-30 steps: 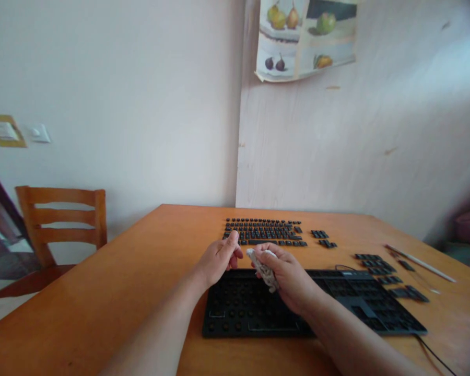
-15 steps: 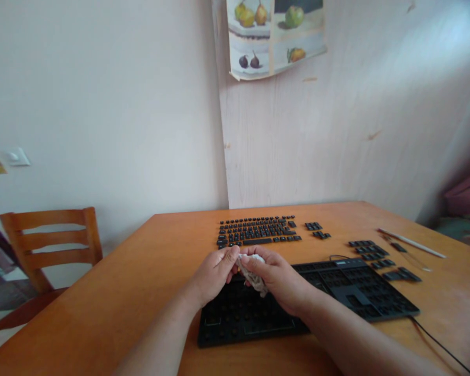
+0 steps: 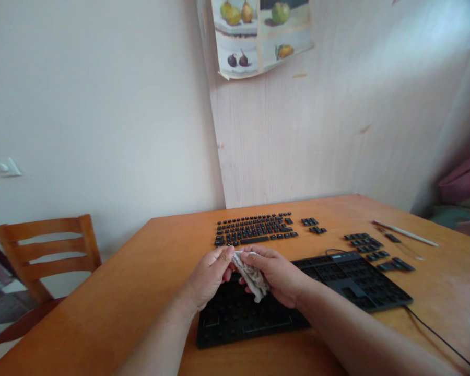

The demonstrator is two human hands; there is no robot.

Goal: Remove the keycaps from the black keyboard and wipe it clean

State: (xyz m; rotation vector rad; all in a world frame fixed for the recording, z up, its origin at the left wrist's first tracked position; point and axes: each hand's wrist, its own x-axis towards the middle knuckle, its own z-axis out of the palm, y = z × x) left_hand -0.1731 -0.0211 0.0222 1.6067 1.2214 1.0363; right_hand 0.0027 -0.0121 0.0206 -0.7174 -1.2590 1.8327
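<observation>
Smooth orange-brown wood table point(image 3: 141, 292) meets pale wall point(image 3: 102, 104); fruit print point(image 3: 264, 36), bottom edge curled, is cut off at top of frame. Both hands grip: R hand point(image 3: 276, 271) clamps crumpled grey-white cloth point(image 3: 254, 279) btwn thumb & fingers; L hand point(image 3: 215, 266) pinches its L end, some fingertips hidden. Cloth loc.: in front of body, over black plastic kbd base point(image 3: 331, 277), flat, rectangular, w/ gridded R section. R forearm crosses base; L section too dark for fine detail. Cable point(image 3: 438, 331) exits frame, lower R. Loose black keycaps point(image 3: 258, 228) lie in rows beyond base; slim pale rod point(image 3: 409, 234) lies far R. Slatted wood chair point(image 3: 47, 245), L, partly cut off.
</observation>
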